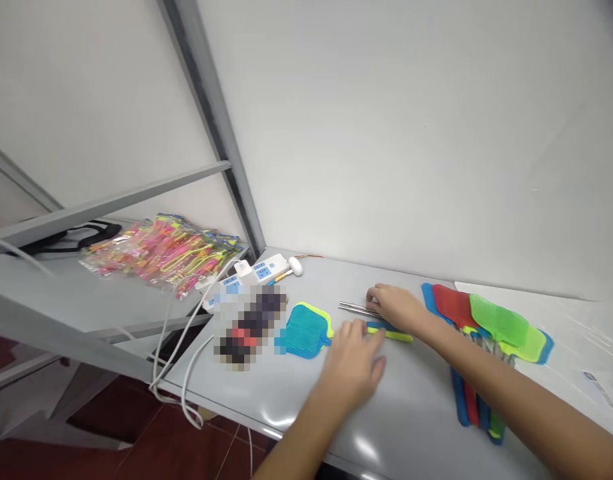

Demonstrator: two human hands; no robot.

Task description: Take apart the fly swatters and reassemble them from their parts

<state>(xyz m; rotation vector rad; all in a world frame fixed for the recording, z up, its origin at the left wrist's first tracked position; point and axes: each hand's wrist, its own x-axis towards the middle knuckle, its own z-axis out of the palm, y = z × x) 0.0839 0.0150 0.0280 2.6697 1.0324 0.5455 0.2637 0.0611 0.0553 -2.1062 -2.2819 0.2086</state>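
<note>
Two stacked plastic fly swatters lie on the table, a blue one [302,333] over a yellow-green one [313,308], heads to the left. My left hand [351,357] rests over their necks, thumb and fingers apart. On its other side a blue handle and a yellow handle [399,336] stick out. Just behind lie several thin metal rods [353,307]. My right hand [391,303] is at the rods' right end, fingers curled down and closed on them; its fingertips are partly hidden.
More fly swatters in red [449,303], green [506,323] and blue are piled at the right. A white power strip [263,270] with cables and a blurred dark object [251,327] lie at the left. Bagged colourful items [166,250] cover a shelf beside a metal post [206,100].
</note>
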